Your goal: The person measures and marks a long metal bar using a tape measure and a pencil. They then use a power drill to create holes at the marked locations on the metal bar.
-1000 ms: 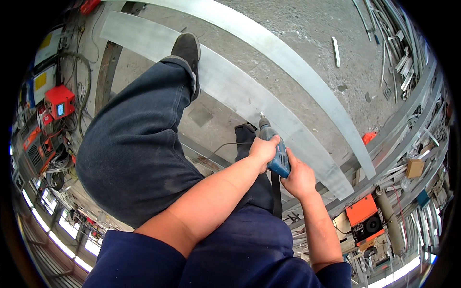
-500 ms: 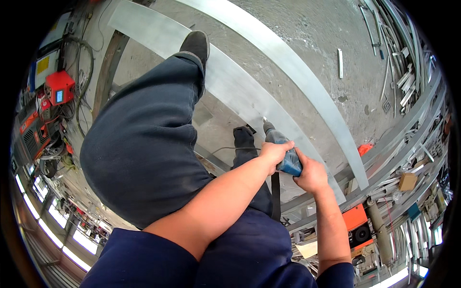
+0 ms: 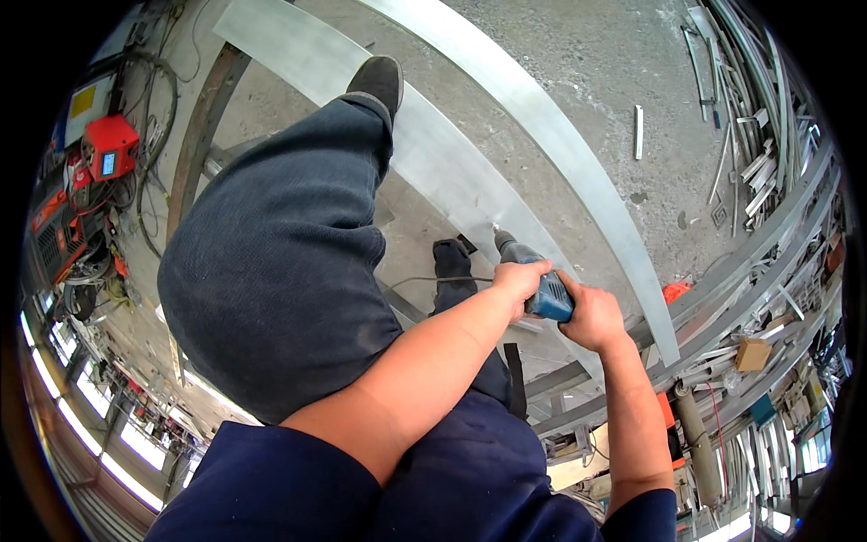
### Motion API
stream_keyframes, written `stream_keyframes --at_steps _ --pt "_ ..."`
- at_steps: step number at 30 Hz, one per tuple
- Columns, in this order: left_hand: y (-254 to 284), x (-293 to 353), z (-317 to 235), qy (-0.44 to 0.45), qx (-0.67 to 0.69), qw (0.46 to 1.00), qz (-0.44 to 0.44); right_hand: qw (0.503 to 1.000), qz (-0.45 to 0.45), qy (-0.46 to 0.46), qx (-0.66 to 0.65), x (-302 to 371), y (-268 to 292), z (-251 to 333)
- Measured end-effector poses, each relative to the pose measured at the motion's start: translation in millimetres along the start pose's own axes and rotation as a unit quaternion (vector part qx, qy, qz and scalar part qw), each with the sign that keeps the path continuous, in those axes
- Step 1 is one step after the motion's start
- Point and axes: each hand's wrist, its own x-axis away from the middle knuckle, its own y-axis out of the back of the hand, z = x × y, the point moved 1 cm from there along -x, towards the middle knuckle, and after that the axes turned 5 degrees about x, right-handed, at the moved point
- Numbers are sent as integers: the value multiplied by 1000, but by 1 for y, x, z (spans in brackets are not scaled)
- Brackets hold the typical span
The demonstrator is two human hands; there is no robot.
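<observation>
A blue corded power drill [image 3: 556, 302] is held between my two hands. My left hand [image 3: 520, 285] wraps round its front part, near the dark chuck. The right hand [image 3: 592, 313] grips the rear end, its thumb lying along the body. The drill's tip meets a long flat silver metal strip [image 3: 442, 163] near its edge; whether the bit has gone into the metal is too small to tell. My shoe [image 3: 377, 83] rests on the same strip farther up. A grey cord [image 3: 424, 279] runs off to the left from under my left hand.
A second silver strip [image 3: 551, 117] lies beyond the first. Metal frame beams [image 3: 203, 135] stand under the work. At left are a red machine [image 3: 109, 146] and cables. Piled metal profiles [image 3: 768, 172] and a small cardboard box [image 3: 751, 355] lie at right.
The view has shifted slightly. My right hand and the drill's rear end sit a little farther right and lower, while the tip stays at about the same place on the strip.
</observation>
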Motion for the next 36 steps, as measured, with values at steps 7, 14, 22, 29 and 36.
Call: stream_keyframes --at_steps 7,14,22,29,36 --pt "0 0 1 2 7 1000 7 1000 -1 2 4 1 1 1" --pt "8 -4 5 -17 -14 1000 -6 1000 -13 -6 15 6 -11 6" --pt "20 -17 14 -38 -55 996 -60 995 -44 -42 -73 28 -50 17" --pt "17 -18 29 -48 -73 994 -73 992 -46 -56 -101 43 -51 21" --pt "30 -38 28 -61 -66 995 -44 994 -41 -57 -83 32 -52 24"
